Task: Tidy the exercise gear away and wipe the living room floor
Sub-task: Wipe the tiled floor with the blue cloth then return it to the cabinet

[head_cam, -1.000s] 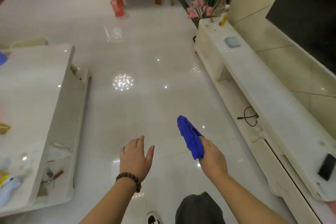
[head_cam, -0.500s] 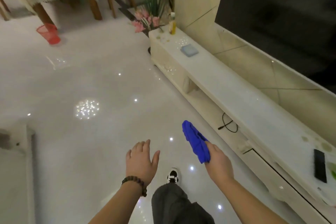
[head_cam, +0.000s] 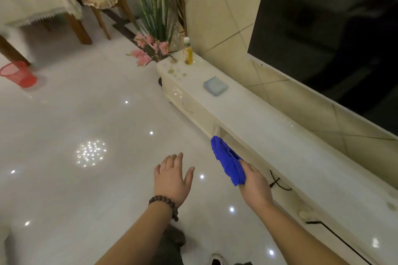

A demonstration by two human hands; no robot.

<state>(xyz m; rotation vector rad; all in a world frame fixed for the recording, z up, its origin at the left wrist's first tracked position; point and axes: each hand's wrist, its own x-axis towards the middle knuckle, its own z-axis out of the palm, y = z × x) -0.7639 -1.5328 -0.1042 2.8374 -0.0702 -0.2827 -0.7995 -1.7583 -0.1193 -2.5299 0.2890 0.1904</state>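
My right hand (head_cam: 255, 185) grips a bunched bright blue cloth (head_cam: 227, 160) that sticks up and forward from my fist, held in the air beside the long white TV cabinet (head_cam: 280, 140). My left hand (head_cam: 173, 177), with a dark bead bracelet on the wrist, is stretched out over the glossy white floor (head_cam: 86, 127) with fingers straight and holds nothing. No exercise gear shows in this view.
On the cabinet lie a pale blue folded cloth (head_cam: 215, 86) and a yellow bottle (head_cam: 187, 51). A plant with pink flowers (head_cam: 154, 34) stands at its far end. A red basket (head_cam: 19, 73), a covered table and a chair stand at the back left. A black cable (head_cam: 280, 182) lies in the cabinet's lower shelf.
My view has swung right and moved forward: the coffee table left of me dropped out of sight and the TV cabinet and dark screen came closer. Both hands keep the same pose.
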